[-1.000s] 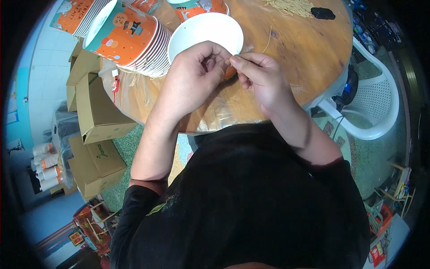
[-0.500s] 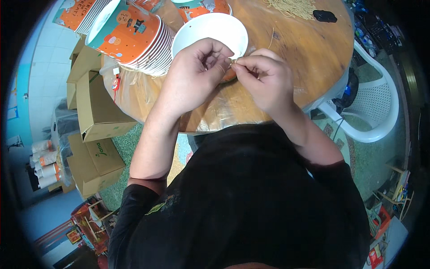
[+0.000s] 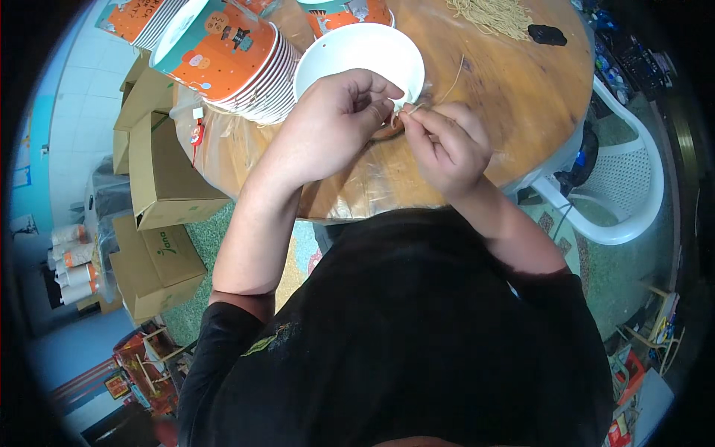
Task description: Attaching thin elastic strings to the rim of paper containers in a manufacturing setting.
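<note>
A white-lined paper bucket stands on the wooden table right beyond my hands. At its near rim my left hand has its fingers curled, thumb and forefinger close together; what lies between them is too small to make out. My right hand pinches a thin tan string between thumb and forefinger, just beside the left fingertips. The string's loose end sticks up and away over the tabletop. A bit of the bucket's orange outside shows below the fingers.
A nested stack of orange and teal paper buckets stands left, with more behind. A pile of tan strings lies at the far right beside a black item. Open cardboard boxes are left of the table, a white plastic chair right.
My right hand has moved slightly right and nearer, turning a little, and more of the string shows at its fingertips. The left hand stays at the bucket's rim; the whole view has shifted slightly.
</note>
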{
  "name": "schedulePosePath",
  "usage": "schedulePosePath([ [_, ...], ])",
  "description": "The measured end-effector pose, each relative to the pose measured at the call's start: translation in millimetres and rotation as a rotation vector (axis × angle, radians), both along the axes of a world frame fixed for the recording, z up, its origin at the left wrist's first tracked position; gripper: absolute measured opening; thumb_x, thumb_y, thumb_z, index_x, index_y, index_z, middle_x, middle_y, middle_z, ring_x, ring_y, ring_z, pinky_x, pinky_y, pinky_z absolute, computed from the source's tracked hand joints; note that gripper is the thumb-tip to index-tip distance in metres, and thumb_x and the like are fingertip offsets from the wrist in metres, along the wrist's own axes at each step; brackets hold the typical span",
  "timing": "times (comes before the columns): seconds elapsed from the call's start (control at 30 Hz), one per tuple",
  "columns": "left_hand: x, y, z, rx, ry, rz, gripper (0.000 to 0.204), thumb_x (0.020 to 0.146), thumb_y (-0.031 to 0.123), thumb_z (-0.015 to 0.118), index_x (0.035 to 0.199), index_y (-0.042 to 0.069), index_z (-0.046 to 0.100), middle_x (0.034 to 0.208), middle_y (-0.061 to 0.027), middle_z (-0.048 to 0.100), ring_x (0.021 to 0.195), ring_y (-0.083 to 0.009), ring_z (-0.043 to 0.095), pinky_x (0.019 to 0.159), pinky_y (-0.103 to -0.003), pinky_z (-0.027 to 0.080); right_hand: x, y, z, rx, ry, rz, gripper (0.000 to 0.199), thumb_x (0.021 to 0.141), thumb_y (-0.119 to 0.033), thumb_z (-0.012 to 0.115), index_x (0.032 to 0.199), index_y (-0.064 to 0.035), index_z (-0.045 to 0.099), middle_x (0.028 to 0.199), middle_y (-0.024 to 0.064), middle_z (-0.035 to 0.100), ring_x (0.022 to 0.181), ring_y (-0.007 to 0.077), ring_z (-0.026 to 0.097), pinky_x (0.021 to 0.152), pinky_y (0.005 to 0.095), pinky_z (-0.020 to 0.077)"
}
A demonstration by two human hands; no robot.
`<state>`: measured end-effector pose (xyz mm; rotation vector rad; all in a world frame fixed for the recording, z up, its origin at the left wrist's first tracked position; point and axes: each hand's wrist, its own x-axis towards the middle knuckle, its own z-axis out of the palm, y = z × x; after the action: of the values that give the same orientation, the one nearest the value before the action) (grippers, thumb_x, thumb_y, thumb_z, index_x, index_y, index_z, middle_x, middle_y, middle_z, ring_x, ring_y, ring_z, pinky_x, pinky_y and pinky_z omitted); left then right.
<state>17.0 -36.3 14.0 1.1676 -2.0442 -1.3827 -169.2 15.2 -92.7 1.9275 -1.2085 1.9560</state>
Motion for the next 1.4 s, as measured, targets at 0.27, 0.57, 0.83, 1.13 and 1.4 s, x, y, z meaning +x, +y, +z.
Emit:
schedulePosePath([
  [0.27,1.1,-4.8,4.7,-0.087,-0.111,-0.117,0.013,0.114,0.006,0.066,0.12,-0.003,0.074,0.104,-0.002,0.075,0.097,-0.0096,0.071,0.088,-0.029,0.06,-2.9,0.5,-1.2,-0.034,0.068,-0.029,0.024,0.082,0.0,0.094,0.102,-0.0053,0.082,0.087,0.0058,0.074,0.073,0.0254,0.072,0.063,0.0363,0.0579],
  [0.57,0.2,-5.7,-3.0,-0.262,-0.207,-0.013,0.013,0.113,0.01,0.068,0.111,-0.003,0.071,0.091,0.0001,0.07,0.084,-0.0069,0.062,0.076,-0.028,0.055,-2.9,26.8,14.9,0.105,-0.139,0.161,0.02,0.087,0.005,0.087,0.102,-0.0032,0.076,0.091,0.0105,0.072,0.076,0.0233,0.071,0.065,0.0347,0.0564],
  [0.83,-4.0,-1.6,-13.7,-0.535,-0.22,-0.031,0.014,0.108,0.012,0.073,0.109,-0.002,0.07,0.083,-0.0056,0.068,0.074,-0.0126,0.061,0.07,-0.031,0.054,-9.4,53.5,9.8,0.205,-0.032,0.245,0.016,0.091,0.001,0.085,0.102,-0.0042,0.074,0.091,0.0106,0.071,0.085,0.027,0.069,0.074,0.0377,0.0554],
  [1.13,5.0,-7.6,-18.3,-0.653,0.142,-0.096,0.022,0.092,0.004,0.079,0.113,0.003,0.073,0.104,-0.0148,0.073,0.095,-0.0337,0.074,0.081,-0.043,0.06,0.4,46.9,4.3,0.556,-0.795,0.628,0.008,0.115,-0.005,0.062,0.111,0.0007,0.061,0.105,0.0126,0.076,0.081,0.0099,0.073,0.074,0.0244,0.0619],
  [1.4,6.8,-6.1,-36.4,-1.013,-0.036,-0.162,0.018,0.085,0.015,0.091,0.098,0.009,0.079,0.095,-0.0055,0.075,0.094,-0.0291,0.075,0.081,-0.043,0.058,-7.2,59.3,15.7,0.513,-0.251,0.538,0.007,0.11,0.002,0.064,0.105,0.0002,0.059,0.088,0.0048,0.061,0.074,0.0089,0.057,0.07,0.0261,0.0473],
])
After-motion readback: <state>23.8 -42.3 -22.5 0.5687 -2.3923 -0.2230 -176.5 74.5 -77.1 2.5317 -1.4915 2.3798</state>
